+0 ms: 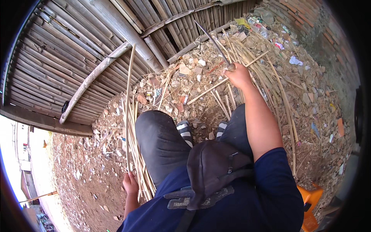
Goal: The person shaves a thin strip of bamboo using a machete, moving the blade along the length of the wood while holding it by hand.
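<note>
With the right hand [239,75] clenched on a long blade [213,40] raised over the knees, a slip could cut a leg. Left hand [130,182] grips an upright bamboo strip [129,108] beside the left knee; it could whip or splinter.

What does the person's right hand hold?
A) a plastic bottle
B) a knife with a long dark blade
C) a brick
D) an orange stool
B: the right hand grips the handle of a long-bladed knife pointing up, while the left hand holds a thin bamboo strip.
</note>
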`<state>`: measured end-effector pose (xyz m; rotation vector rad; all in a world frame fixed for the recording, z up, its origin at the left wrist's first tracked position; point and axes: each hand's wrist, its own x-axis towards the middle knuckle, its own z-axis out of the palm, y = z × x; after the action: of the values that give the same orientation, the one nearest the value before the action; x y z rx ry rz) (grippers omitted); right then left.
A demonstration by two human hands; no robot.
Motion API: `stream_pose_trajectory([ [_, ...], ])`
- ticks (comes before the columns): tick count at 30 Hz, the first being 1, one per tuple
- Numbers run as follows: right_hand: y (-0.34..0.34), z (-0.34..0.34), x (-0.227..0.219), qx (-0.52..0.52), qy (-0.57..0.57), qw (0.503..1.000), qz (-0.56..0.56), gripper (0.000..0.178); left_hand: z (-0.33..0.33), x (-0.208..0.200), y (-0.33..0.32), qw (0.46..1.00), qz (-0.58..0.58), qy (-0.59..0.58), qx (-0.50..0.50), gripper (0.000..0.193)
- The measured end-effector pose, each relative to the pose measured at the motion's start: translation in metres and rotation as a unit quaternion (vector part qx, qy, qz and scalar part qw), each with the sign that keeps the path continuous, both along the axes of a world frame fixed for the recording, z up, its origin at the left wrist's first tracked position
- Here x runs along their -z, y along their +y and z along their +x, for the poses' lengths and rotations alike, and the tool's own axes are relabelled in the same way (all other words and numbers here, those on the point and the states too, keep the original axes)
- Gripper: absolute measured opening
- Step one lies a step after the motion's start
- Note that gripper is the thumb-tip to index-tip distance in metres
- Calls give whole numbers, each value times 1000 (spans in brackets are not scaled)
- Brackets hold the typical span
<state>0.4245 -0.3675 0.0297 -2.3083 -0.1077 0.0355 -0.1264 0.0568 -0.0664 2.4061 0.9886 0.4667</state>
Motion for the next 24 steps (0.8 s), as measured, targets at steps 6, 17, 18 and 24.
stream_pose_trajectory([
  [6,11,-14,-9,1,-19,1000,-9,53,-6,22,25,981,-25,166,-93,38],
  [17,17,-14,3,-19,-11,1000,11,31,-34,129,18,941,-151,287,-95,66],
  [18,15,-10,-1,-30,19,999,33,31,-25,132,12,937,-156,291,-113,68],
  [24,-2,-14,-31,-108,78,990,-49,31,-18,144,20,914,-149,342,-159,90],
])
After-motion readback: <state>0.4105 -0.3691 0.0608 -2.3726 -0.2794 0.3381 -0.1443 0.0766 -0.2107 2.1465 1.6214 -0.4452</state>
